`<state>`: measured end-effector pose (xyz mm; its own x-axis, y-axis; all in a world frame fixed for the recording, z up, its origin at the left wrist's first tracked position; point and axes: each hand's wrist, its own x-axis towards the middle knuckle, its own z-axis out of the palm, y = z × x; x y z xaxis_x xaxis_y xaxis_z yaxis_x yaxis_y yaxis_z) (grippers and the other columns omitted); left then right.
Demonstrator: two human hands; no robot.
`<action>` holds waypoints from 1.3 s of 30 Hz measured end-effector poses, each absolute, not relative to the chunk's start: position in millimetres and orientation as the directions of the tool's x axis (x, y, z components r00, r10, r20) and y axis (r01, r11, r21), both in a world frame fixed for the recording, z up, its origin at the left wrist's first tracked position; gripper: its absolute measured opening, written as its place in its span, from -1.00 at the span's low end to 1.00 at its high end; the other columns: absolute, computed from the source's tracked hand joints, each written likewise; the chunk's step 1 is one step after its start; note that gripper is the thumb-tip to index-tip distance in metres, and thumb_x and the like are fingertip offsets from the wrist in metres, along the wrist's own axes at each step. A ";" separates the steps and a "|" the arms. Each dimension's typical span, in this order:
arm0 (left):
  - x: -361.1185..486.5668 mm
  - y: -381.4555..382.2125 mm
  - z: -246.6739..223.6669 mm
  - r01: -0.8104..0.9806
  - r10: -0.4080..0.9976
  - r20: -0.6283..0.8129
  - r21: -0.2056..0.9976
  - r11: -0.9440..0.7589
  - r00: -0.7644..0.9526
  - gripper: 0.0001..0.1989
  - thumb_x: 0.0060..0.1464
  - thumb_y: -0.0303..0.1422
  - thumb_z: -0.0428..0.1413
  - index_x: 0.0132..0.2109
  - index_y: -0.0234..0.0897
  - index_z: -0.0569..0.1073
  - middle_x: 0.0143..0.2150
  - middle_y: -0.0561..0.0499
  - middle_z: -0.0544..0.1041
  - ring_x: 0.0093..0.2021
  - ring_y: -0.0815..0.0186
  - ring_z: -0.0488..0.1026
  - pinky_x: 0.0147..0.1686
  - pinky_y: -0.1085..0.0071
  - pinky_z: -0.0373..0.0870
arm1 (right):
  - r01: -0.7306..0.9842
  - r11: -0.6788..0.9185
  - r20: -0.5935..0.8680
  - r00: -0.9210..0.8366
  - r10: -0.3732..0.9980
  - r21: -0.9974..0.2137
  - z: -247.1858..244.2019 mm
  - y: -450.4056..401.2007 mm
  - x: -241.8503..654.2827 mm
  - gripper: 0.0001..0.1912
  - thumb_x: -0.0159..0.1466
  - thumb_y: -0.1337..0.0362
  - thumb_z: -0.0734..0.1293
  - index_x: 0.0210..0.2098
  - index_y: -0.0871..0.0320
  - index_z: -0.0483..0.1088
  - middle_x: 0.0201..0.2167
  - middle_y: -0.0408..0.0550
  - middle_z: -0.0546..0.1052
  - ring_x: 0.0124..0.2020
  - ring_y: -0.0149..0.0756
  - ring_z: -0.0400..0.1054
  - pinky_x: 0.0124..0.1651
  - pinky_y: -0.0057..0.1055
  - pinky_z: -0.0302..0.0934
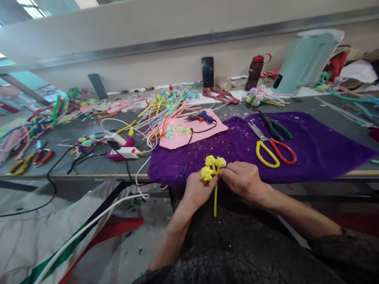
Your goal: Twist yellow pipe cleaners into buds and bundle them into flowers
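Held upright just before the tabletop's [308, 105] near edge, the yellow flower [215, 190] is pinched beneath its blooms [206, 173] by left hand [199, 191] and right hand [244, 178], where a light, steady grip should leave them uncrushed, with a crumb-strewn purple cloth [316, 150] ahead and a pale wall [166, 65] behind.

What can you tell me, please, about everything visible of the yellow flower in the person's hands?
The yellow flower has three rounded, fuzzy-looking heads on short branches that meet in one slim, yellow-green stem, apparently pipe cleaner. It stands nearly upright at the table's near edge, heads uppermost, its free lower end before the dark clothing. The left hand grips it near the fork; the right hand has its fingertips there, though their exact hold is unclear.
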<state>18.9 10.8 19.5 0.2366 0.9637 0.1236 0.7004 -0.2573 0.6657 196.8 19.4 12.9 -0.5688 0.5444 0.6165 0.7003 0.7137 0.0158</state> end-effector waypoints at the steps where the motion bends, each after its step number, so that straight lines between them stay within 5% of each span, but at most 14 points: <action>1: 18.1 11.2 20.6 0.713 0.962 0.110 0.652 -0.259 0.249 -0.80 0.04 -0.35 0.03 -0.44 -0.26 0.51 -0.49 0.02 0.51 -0.44 0.33 0.39 -0.40 0.46 0.20 | 0.689 0.723 0.605 -0.599 0.525 0.055 17.3 20.5 198.3 -0.81 0.26 0.36 0.20 -0.46 0.15 0.38 -0.57 -0.15 0.37 -0.52 -0.39 0.09 -0.44 -0.35 -0.14; 8: 6.9 15.4 30.6 0.628 0.909 0.049 0.708 -0.324 0.414 -0.83 0.01 -0.33 0.05 -0.43 -0.25 0.51 -0.51 0.07 0.49 -0.46 0.36 0.36 -0.43 0.48 0.21 | 0.549 0.812 0.373 -0.809 0.455 0.201 60.6 27.4 208.4 -0.89 0.26 0.32 0.22 -0.33 0.11 0.38 -0.35 -0.11 0.45 -0.36 -0.30 0.16 -0.39 -0.34 -0.09; 15: 5.3 21.4 38.3 0.761 0.817 -0.049 0.401 -0.511 0.575 -0.83 0.01 -0.33 0.03 -0.37 -0.25 0.51 -0.47 0.00 0.51 -0.49 0.31 0.38 -0.47 0.44 0.14 | 0.552 0.820 0.218 -0.828 0.517 0.152 71.3 21.3 201.5 -0.89 0.17 0.44 0.25 -0.44 0.19 0.39 -0.47 -0.06 0.45 -0.46 -0.33 0.22 -0.49 -0.37 -0.13; 18: 5.2 23.7 41.1 0.661 0.711 -0.066 0.435 -0.611 0.700 -0.83 0.00 -0.37 0.04 -0.39 -0.23 0.53 -0.48 0.01 0.52 -0.49 0.32 0.40 -0.48 0.46 0.14 | 0.602 0.798 0.101 -0.792 0.602 -0.030 75.9 32.8 205.2 -0.88 0.15 0.39 0.27 -0.45 0.20 0.44 -0.50 -0.05 0.49 -0.54 -0.38 0.24 -0.53 -0.41 -0.12; 23: -2.5 19.8 43.9 0.342 0.531 -0.019 0.785 -0.517 0.847 -0.88 -0.02 -0.38 0.11 -0.35 -0.23 0.55 -0.43 0.03 0.55 -0.42 0.34 0.44 -0.38 0.49 0.26 | 0.488 0.527 -0.138 -0.810 0.570 -0.696 72.7 57.5 218.0 -0.86 0.14 0.31 0.30 -0.48 0.15 0.50 -0.62 -0.16 0.47 -0.62 -0.48 0.23 -0.57 -0.52 0.00; 25: -5.6 16.4 41.9 0.217 0.604 0.015 0.926 -0.310 0.797 -0.88 -0.04 -0.37 0.15 -0.31 -0.25 0.55 -0.37 -0.01 0.56 -0.38 0.31 0.46 -0.35 0.47 0.31 | 0.386 0.340 -0.128 -0.801 0.585 -0.858 63.1 55.9 219.7 -0.80 0.18 0.22 0.27 -0.44 0.17 0.49 -0.64 -0.19 0.43 -0.64 -0.49 0.21 -0.59 -0.54 0.04; 28: -5.0 13.5 35.3 0.046 0.837 0.004 0.998 -0.034 0.547 -0.91 -0.07 -0.38 0.17 -0.36 -0.28 0.55 -0.44 0.01 0.54 -0.47 0.35 0.44 -0.45 0.49 0.33 | 0.311 0.265 -0.020 -0.682 0.731 -0.913 47.7 39.5 216.5 -0.74 0.24 0.16 0.22 -0.30 0.19 0.46 -0.68 -0.25 0.33 -0.67 -0.53 0.16 -0.59 -0.57 0.04; 32: 6.4 14.8 24.2 -0.122 0.974 -0.031 0.991 0.060 0.225 -0.89 -0.06 -0.33 0.18 -0.42 -0.29 0.54 -0.61 0.10 0.44 -0.63 0.47 0.33 -0.58 0.56 0.29 | 0.363 0.405 0.194 -0.496 0.846 -0.839 37.5 14.5 207.2 -0.75 0.28 0.24 0.18 -0.13 0.15 0.41 -0.58 -0.23 0.41 -0.62 -0.54 0.21 -0.55 -0.59 0.06; 36: 19.8 14.6 14.5 -0.247 0.996 -0.061 0.966 0.075 0.065 -0.87 -0.08 -0.33 0.19 -0.41 -0.33 0.54 -0.59 0.09 0.47 -0.61 0.48 0.36 -0.58 0.58 0.31 | 0.402 0.524 0.303 -0.495 0.814 -0.751 33.6 6.8 198.2 -0.75 0.29 0.30 0.17 -0.11 0.10 0.40 -0.36 -0.17 0.53 -0.45 -0.51 0.36 -0.39 -0.59 0.14; 39: 25.9 13.4 8.2 -0.339 0.996 -0.091 0.937 0.083 -0.010 -0.86 -0.13 -0.34 0.22 -0.39 -0.35 0.55 -0.59 0.09 0.47 -0.62 0.50 0.35 -0.59 0.58 0.32 | 0.485 0.608 0.359 -0.512 0.780 -0.629 27.8 8.0 193.5 -0.75 0.29 0.31 0.17 -0.09 0.12 0.39 -0.37 -0.16 0.54 -0.49 -0.50 0.36 -0.42 -0.57 0.11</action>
<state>25.9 13.4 8.2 -0.0097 0.9958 -0.0913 -0.3394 0.0826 0.9370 193.5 8.0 27.8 -0.5124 0.7801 0.3591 0.4847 0.6079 -0.6289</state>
